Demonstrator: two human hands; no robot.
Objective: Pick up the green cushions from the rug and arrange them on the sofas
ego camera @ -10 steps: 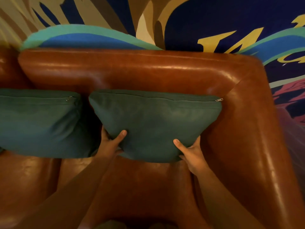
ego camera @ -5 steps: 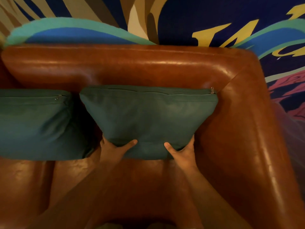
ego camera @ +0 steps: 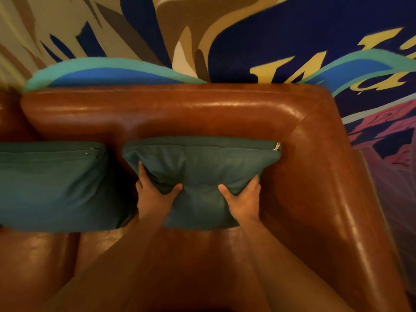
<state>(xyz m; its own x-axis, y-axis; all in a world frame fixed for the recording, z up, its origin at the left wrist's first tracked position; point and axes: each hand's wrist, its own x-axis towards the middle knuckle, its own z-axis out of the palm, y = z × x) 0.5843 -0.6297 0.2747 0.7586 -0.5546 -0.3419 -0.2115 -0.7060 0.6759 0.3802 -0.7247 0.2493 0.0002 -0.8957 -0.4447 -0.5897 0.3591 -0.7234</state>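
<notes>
Green cushion being seated in the sofa's corner

The green cushion [ego camera: 202,167] stands against the backrest of the brown leather sofa [ego camera: 171,109], zip edge up, beside a second cushion [ego camera: 51,183] to its left. The left hand [ego camera: 155,199] and right hand [ego camera: 243,201] pinch its lower front, thumbs dug into the fabric. I'd guess that on slick leather it could slump forward once let go.

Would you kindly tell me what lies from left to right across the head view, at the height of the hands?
From the left: resting green cushion → left hand → right hand → sofa arm → painted wall. The held cushion spans both hands, so it is left out.
</notes>
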